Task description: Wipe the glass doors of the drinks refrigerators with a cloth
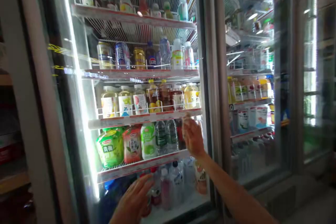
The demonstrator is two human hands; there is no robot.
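Note:
My right hand [193,136] is raised in front of the glass door of a lit drinks cooler, close to its right-hand frame [207,77]. Its fingers point upward, somewhat smeared by motion, and I see nothing in them. Lower down, my left hand [135,197] reaches in from the bottom edge with fingers stretched out and apart, holding nothing. Behind the hands, a green jug [109,148], a red tea jug [132,144], a green-and-white bottle [148,140] and clear water bottles [161,138] stand on a wire shelf. Whether either hand touches the glass I cannot tell.
Bottled juices and teas [126,101] fill the shelf above; cans [122,56] and more bottles stand higher. Further bottles [166,189] are on the bottom level. A second glass-door cooler [252,94] adjoins on the right. A bright light strip [78,80] runs down the left side.

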